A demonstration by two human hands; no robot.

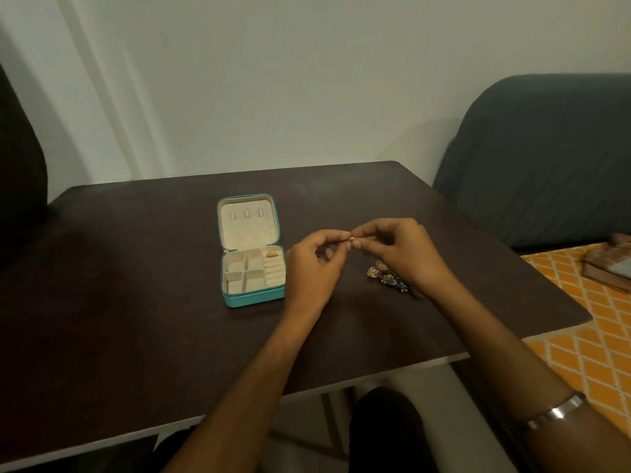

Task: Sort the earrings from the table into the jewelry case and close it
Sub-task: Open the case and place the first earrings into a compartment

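Observation:
A teal jewelry case [253,299] lies open on the dark table [136,285], its cream lid flat behind the compartments. One gold earring [271,255] sits in the case's back right compartment. Both hands meet just right of the case, above the table. My left hand [316,264] and my right hand [401,249] pinch a small gold earring [352,238] between their fingertips. A pile of several ornate earrings [386,276] lies on the table under my right hand, partly hidden by its wrist.
A dark chair back [20,186] stands at the left and a blue-grey sofa [546,158] at the right. Orange patterned fabric [580,343] with a brown object [611,264] lies beyond the table's right edge. A metal bangle [553,413] circles my right wrist.

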